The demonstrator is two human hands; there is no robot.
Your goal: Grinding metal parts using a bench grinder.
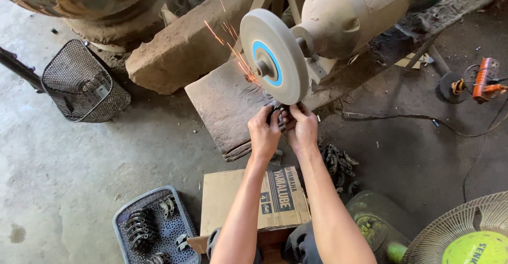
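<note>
- Under the wheel (274, 56), both hands close tight on one small metal part (277, 111), left hand (264, 133) beside right hand (302, 129).
- Grinding is under way: sparks (233, 47) fly up-left of the grip.
- Next, I judge, calls for steady pressure with fingers kept off the wheel.

Both hands (284, 129) with dark part (276, 111) under sparking grinding wheel (274, 55)

A flat brown cardboard box (254, 200) lies on the concrete floor (63, 163) at the bottom middle, under the person's forearms. Its top bears a white rectangular label (279, 190) with dark blue print, running along the right edge.
</note>
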